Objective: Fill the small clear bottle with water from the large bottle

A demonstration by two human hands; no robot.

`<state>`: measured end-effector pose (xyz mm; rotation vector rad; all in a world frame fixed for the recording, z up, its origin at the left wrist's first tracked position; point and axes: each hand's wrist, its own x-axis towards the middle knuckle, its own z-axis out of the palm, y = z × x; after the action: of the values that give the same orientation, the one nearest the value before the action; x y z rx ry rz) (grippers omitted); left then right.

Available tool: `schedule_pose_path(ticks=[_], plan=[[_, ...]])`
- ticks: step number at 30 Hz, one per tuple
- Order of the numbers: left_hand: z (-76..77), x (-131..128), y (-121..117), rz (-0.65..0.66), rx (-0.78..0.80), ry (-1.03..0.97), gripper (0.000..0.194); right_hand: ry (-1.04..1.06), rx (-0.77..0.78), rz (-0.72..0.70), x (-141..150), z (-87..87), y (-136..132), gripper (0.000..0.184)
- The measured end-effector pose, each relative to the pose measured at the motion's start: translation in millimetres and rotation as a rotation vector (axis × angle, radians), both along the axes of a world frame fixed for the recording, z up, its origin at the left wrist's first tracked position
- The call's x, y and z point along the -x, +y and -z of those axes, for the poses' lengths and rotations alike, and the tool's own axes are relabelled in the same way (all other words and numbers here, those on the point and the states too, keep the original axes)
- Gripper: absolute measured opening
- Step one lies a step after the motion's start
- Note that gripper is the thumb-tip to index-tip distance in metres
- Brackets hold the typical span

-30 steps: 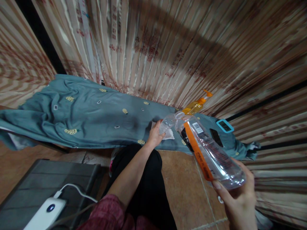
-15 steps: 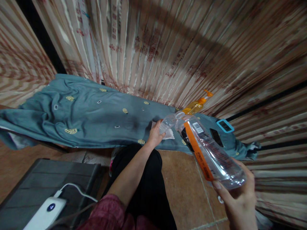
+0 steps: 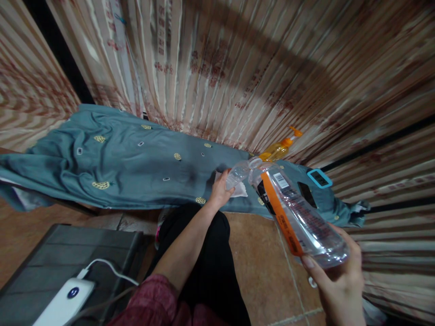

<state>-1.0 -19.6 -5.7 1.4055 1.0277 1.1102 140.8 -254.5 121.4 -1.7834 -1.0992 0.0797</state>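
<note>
The left hand (image 3: 220, 191) is clasping the small bottle (image 3: 237, 174) above the white sheet (image 3: 241, 190). The right hand (image 3: 344, 280) is gripping the big bottle (image 3: 302, 217) near its base, holding it aslant — seemingly so the two necks are facing each other. Whether they are touching, I cannot tell. The pump bottle (image 3: 274, 152) is standing just behind on the cloth (image 3: 136, 165) — apparently leaving the hands room.

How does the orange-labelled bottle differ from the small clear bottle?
The labelled bottle looks larger than the small clear bottle. The right hand holds the labelled bottle, the left hand the small clear bottle. A barcode shows on the labelled bottle, none on the small clear bottle. Both are see-through.
</note>
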Motion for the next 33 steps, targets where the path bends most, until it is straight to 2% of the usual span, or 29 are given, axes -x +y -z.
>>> schedule_pose_path(ticks=[15, 33], plan=[[4.3, -0.9, 1.4, -0.014, -0.028, 0.004, 0.075, -0.016, 0.0, -0.007, -3.5, 1.8, -1.2, 0.089], [-0.4, -0.3, -0.3, -0.009, -0.045, 0.07, 0.073, -0.02, 0.006, 0.008, -1.9, -0.9, -1.2, 0.088]])
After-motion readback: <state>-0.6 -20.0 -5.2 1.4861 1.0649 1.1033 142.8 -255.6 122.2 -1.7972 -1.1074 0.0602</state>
